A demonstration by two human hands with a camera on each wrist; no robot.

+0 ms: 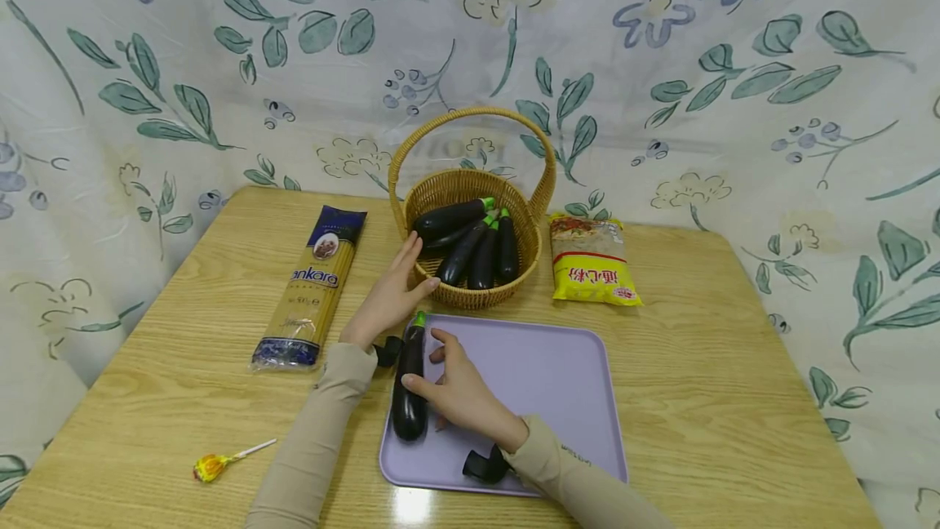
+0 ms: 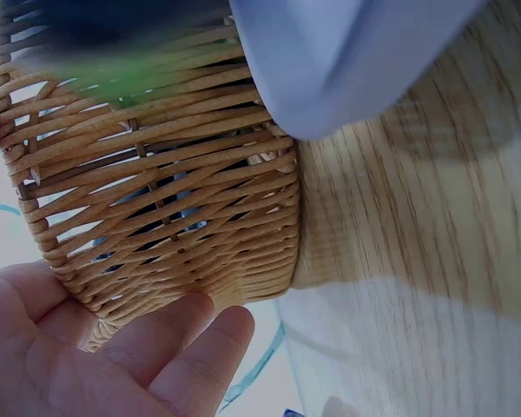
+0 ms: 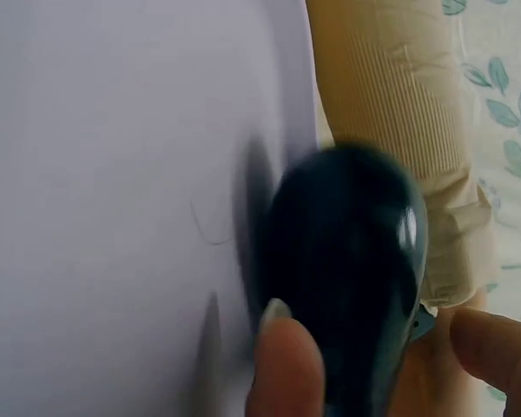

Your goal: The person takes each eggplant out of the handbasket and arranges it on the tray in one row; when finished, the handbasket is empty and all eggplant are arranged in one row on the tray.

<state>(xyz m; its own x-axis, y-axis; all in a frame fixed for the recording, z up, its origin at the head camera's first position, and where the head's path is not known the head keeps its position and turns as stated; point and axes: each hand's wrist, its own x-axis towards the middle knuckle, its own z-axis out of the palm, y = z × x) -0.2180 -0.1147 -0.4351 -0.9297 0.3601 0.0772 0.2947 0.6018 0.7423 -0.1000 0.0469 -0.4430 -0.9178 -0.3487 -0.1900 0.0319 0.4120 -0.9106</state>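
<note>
A dark eggplant (image 1: 409,415) lies lengthwise along the left side of a lilac tray (image 1: 543,382), its green stem toward the basket. My right hand (image 1: 473,402) is beside it, thumb overlapping the eggplant and index finger apart from it. In the right wrist view, thumb and finger stand on either side of the eggplant (image 3: 343,252), with a gap at the finger. Outstretched fingers of my left hand (image 1: 389,296) lie along the left side of a wicker basket (image 1: 470,298); the left wrist view shows them against its weave (image 2: 174,217). Several eggplants (image 1: 481,255) fill the basket.
Left of the basket lies a pack of spaghetti (image 1: 308,292). A yellow food bag (image 1: 593,264) sits to the basket's right. Near the front left is a wrapped lollipop (image 1: 213,466). The basket's tall handle (image 1: 473,113) arches up before a floral cloth (image 1: 631,145).
</note>
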